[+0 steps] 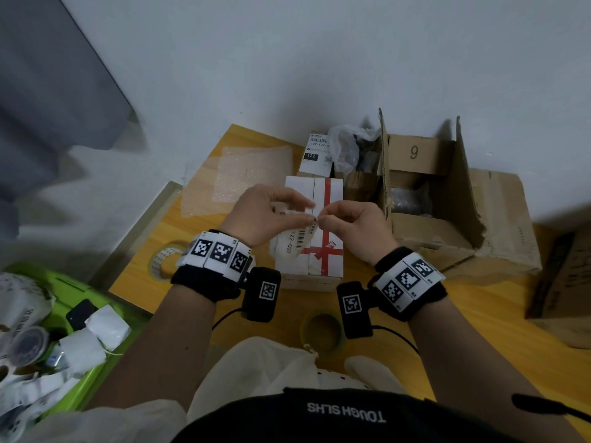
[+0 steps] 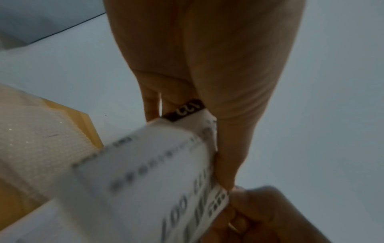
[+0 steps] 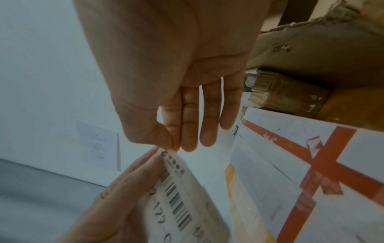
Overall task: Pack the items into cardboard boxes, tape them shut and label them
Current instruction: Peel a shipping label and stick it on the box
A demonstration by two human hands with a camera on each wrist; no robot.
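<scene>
Label (image 3: 176, 194): white shipping slip with barcode, nearest the wrist cameras, held in the air between both hands above the box. Left hand (image 1: 265, 215): fingers curled under the label and thumb on its face, cradling the bowed sheet, likely to keep it steady while a corner is worked. Right hand (image 1: 351, 219): thumb and forefinger pressed together on the label's top corner, remaining fingers straight and idle; the pinch sits at the very edge, which suggests peeling the label from its backing, though no separated layer can be made out. Box (image 1: 315, 231): white, closed, crossed by red tape, lying directly beneath the hands on the table (image 1: 479, 330), presumably placed there to receive the label once freed. Second label (image 1: 316, 153): already stuck on a carton behind the box, touching a clear bag (image 1: 345, 145). Open carton (image 1: 428, 199): brown, flaps up, marked 9, just right of the box, contents dark and unclear. Bubble wrap (image 1: 246, 177): flat sheet, left of the box. Tape rolls: one (image 1: 166, 257) at the left table edge, one (image 1: 321, 330) near the person's lap, both within reach. Green bin (image 1: 80, 289): far left, holding white packets.
</scene>
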